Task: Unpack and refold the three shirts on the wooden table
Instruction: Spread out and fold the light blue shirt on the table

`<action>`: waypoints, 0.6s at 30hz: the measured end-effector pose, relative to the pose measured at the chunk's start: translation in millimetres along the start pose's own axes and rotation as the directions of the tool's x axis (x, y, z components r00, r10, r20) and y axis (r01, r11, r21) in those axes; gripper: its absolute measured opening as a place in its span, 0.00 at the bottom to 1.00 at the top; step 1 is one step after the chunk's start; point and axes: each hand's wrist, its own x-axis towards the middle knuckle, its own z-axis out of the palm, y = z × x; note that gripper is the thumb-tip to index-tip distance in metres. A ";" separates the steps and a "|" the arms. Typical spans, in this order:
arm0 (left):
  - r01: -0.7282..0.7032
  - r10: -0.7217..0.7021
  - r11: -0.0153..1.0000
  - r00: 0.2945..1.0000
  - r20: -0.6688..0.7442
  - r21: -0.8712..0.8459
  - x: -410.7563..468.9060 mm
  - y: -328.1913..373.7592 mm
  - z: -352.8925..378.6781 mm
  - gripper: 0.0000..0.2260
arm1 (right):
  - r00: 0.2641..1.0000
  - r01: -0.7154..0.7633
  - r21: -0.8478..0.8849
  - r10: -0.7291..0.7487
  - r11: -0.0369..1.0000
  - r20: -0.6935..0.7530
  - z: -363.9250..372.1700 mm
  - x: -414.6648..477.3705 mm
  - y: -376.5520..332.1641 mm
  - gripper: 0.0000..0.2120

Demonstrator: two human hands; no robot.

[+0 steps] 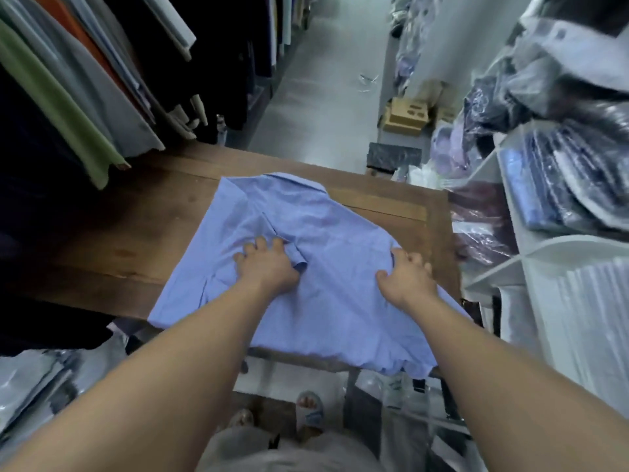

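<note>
A light blue shirt [316, 229] lies spread face down on the wooden table [129, 233], collar at the far end, its hem hanging over the near edge. My left hand [269, 264] presses flat on the middle of the shirt, fingers spread beside a folded sleeve cuff. My right hand [408, 274] grips the shirt's right side, fingers curled round a fold of cloth near the table's right edge. No other shirt lies on the table.
Hanging garments [85, 97] crowd the left side above the table. White shelves [544, 267] with bagged shirts stand close on the right. Maroon bagged shirts [483, 229] lie beside the table's right edge. Plastic bags [44, 379] lie at the lower left. An aisle [323, 90] runs ahead.
</note>
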 end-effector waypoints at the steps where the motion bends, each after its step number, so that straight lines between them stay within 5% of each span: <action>1: 0.006 -0.005 0.999 1.000 -0.014 0.034 -2.0 5.1 -1.4 0.33 | 1.000 0.007 -0.007 -0.007 1.000 0.012 -1.3 -1.2 0.5 0.30; 7: -0.293 0.289 0.956 0.919 -0.269 0.026 -17.8 48.7 1.6 0.20 | 0.994 -0.108 -0.004 0.108 0.994 -0.015 -10.4 -7.0 18.0 0.32; 10: -0.402 0.398 0.910 0.916 -0.059 -0.101 -23.0 75.8 7.3 0.19 | 0.967 -0.253 -0.056 0.251 0.966 -0.034 -11.1 -11.1 41.7 0.30; 14: -0.435 0.421 0.896 0.896 0.141 0.089 -28.3 98.5 22.4 0.23 | 0.942 -0.336 -0.097 0.334 0.937 -0.036 -6.3 -22.1 65.3 0.29; 18: -0.411 0.388 0.906 0.903 0.186 0.102 -30.0 107.2 23.3 0.27 | 0.961 -0.264 0.048 0.267 0.963 -0.070 -15.8 -29.8 69.0 0.11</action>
